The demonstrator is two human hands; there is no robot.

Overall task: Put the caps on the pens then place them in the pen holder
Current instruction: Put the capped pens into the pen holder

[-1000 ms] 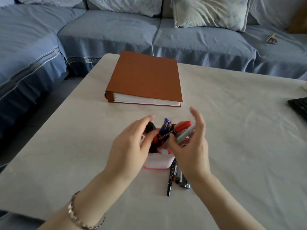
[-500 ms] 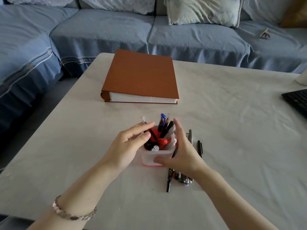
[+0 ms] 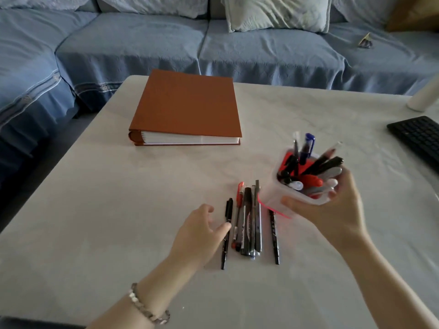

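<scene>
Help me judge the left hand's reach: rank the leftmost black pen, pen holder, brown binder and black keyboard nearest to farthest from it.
1. Leftmost black pen, at the left hand fingertips.
2. Pen holder, to the right, gripped by the right hand.
3. Brown binder, ahead, farther back.
4. Black keyboard, far right edge.

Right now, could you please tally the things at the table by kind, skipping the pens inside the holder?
Book: 1
Pen holder, held in the right hand: 1
Keyboard: 1
White cylinder: 1
Loose pens: at least 5; they overlap
Total: at least 9
</scene>
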